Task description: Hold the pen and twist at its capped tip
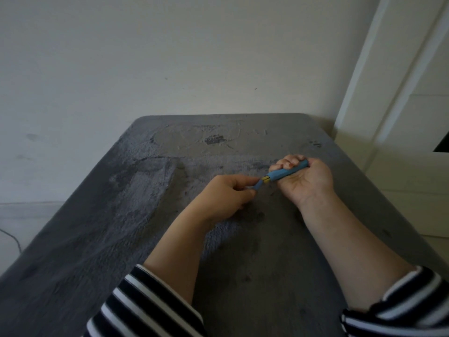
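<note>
right hand [306, 180] grips blue tool [286, 173] | left hand [228, 193] pinches its blue tip [258, 184] | grey fuzzy cloth [97, 227] beneath

blue pen [286, 173], yellow tip, tilted, gripped

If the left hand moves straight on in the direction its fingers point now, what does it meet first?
Most likely the right hand, which grips the blue tool; the left hand already pinches the tool's thin end, though depth is unclear.

Grey table [102, 239] lies open all round; wall [170, 57] bounds its far edge.
</note>
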{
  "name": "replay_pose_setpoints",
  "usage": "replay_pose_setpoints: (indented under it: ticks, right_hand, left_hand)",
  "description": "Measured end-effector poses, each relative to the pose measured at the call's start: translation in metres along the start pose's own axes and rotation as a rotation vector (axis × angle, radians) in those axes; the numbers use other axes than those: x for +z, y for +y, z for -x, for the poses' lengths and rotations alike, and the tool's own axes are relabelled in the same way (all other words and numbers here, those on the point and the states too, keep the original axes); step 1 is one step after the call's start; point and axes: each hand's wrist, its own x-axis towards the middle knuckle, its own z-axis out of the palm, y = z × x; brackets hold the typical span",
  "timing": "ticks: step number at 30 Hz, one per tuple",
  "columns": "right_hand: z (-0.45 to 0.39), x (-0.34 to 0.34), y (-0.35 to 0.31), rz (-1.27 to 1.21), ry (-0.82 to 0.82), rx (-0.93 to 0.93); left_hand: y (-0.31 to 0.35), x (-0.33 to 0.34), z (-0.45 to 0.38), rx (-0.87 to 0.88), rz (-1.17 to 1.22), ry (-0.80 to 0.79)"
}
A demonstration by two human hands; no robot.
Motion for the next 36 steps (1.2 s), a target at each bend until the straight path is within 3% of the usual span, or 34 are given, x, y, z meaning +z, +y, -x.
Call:
replay_pose_setpoints:
  ticks: [20, 36]
  right_hand:
    - [0.0048, 0.0042, 0.0081, 0.125, -0.029, 0.066]
    - [0.0024, 0.0015, 0.0078, 0.097, -0.026, 0.056]
  left_hand:
    - [-0.0024, 0.0018, -0.0022, -0.034, 0.017, 0.100]
    - [-0.0041, -0.0013, -0.0054, -0.193, 0.357, 0.083]
